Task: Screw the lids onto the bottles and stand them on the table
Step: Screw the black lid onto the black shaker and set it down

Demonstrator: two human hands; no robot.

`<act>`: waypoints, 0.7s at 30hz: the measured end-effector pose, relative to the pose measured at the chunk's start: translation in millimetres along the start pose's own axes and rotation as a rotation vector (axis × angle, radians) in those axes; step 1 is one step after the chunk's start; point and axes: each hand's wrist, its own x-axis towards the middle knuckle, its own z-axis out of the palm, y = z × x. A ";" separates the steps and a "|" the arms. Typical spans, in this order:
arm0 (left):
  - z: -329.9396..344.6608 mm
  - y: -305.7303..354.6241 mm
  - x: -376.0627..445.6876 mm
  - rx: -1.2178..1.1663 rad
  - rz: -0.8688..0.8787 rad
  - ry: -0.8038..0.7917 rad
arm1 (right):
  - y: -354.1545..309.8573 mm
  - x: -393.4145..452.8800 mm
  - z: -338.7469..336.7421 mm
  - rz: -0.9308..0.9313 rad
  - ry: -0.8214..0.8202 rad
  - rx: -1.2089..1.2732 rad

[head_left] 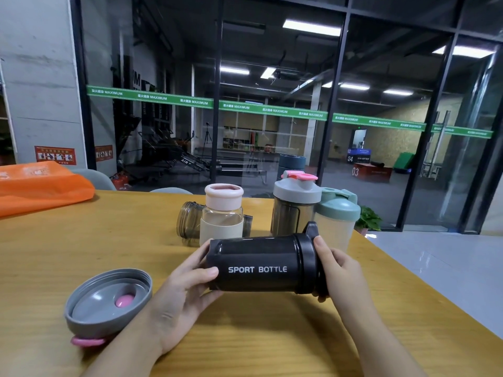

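Black bottle (258,268) held sideways above the wooden surface (81,254), "SPORT BOTTLE" facing up. Left hand (187,289) wrapped round its base end, thumb on top, fingers (200,254) curled behind. Right hand (337,270) gripping the black lid (309,263) at the other end, fingers curled round the cap, lid seated on the bottle neck.

Grey lid (109,300) lying upside down near the left forearm, pink plug inside, pink flap under its near edge. Behind the held bottle: glass bottle (221,216) with pink cap standing upright; smoky open bottle (189,223) lying on its side just behind it, mouth to the left. Right of those, grey-lidded shaker (295,205) upright, pink spout cap on top; green-lidded shaker (339,216) upright just beside it. Orange bag (40,186) at the far left corner. Glass wall beyond, gym room behind it.
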 end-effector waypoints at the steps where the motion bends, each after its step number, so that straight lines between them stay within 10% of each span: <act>1: -0.2 0.3 -0.2 -0.003 0.009 -0.006 | -0.1 0.1 0.2 0.017 -0.005 0.005; 21: 6.7 -7.2 1.6 -0.014 -0.123 0.035 | -0.7 -4.8 7.8 -0.335 -0.067 0.048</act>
